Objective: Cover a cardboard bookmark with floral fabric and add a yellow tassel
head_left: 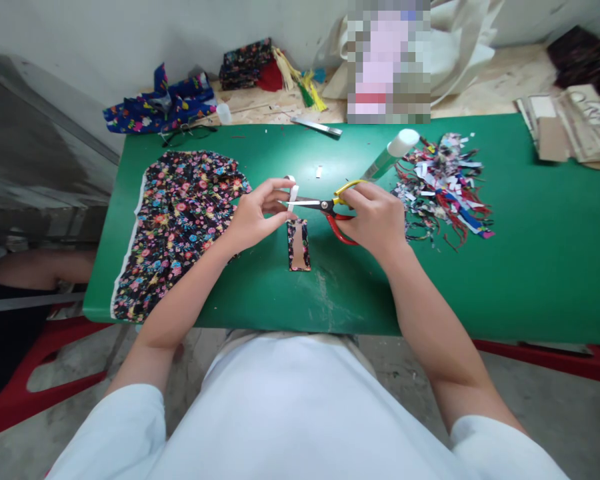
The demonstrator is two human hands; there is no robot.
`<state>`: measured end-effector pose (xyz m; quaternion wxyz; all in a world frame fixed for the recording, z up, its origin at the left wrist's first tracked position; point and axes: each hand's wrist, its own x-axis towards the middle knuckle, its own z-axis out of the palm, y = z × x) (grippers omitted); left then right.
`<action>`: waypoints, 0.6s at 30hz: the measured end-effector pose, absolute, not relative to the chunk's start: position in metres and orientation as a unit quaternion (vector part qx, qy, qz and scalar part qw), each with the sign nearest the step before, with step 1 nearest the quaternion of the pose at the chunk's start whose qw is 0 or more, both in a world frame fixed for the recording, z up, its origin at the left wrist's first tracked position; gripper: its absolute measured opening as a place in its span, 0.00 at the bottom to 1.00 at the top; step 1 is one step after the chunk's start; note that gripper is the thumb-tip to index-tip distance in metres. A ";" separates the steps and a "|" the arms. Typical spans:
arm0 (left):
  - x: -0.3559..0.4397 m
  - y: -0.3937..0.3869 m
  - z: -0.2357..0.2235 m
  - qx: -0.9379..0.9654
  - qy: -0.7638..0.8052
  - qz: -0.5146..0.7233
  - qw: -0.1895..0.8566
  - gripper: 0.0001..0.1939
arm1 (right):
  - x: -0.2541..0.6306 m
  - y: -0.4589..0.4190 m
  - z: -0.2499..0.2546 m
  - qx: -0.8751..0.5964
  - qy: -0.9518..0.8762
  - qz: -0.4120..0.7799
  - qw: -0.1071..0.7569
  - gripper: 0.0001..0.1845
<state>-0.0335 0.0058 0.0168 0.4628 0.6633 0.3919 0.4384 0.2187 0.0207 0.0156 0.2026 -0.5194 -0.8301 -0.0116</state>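
Note:
My right hand (373, 220) grips scissors (325, 207) with red and yellow handles, blades pointing left. My left hand (257, 213) pinches a small white strip (293, 194) upright at the blade tips. Just below the two hands a small rectangular piece covered in floral fabric (299, 245) lies flat on the green table (530, 267). A large piece of dark floral fabric (177, 223) lies to the left of my left hand.
A pile of fabric and paper scraps (445, 190) sits right of my right hand, with a white-capped glue stick (393, 152) behind it. Blue fabric (163, 103), folded cloth, tassels, a metal ruler (317, 127) and cardboard pieces (570, 127) lie at the back.

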 end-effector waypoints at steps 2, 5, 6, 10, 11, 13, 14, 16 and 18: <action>-0.033 0.005 0.018 0.663 0.393 0.438 0.462 0.23 | 0.219 0.020 0.016 -0.524 -0.829 -0.016 0.194 0.09; -0.031 0.004 0.018 0.663 0.390 0.442 0.461 0.23 | 0.219 0.021 0.016 -0.529 -0.828 -0.019 0.186 0.09; -0.031 0.004 0.018 0.662 0.388 0.445 0.461 0.23 | 0.219 0.021 0.016 -0.530 -0.828 -0.019 0.184 0.09; -0.030 0.004 0.017 0.659 0.383 0.452 0.463 0.21 | 0.219 0.021 0.017 -0.532 -0.826 -0.021 0.184 0.09; -0.030 0.003 0.017 0.659 0.384 0.452 0.462 0.20 | 0.219 0.021 0.017 -0.532 -0.826 -0.019 0.186 0.09; -0.030 0.003 0.017 0.658 0.386 0.454 0.460 0.19 | 0.219 0.020 0.018 -0.533 -0.824 -0.010 0.192 0.08; -0.030 0.003 0.017 0.658 0.386 0.456 0.457 0.18 | 0.218 0.020 0.018 -0.536 -0.821 -0.004 0.195 0.08; -0.029 0.004 0.017 0.660 0.391 0.460 0.448 0.16 | 0.218 0.019 0.018 -0.543 -0.815 0.006 0.201 0.07; -0.028 0.003 0.017 0.665 0.401 0.459 0.431 0.12 | 0.217 0.019 0.018 -0.549 -0.810 0.012 0.205 0.07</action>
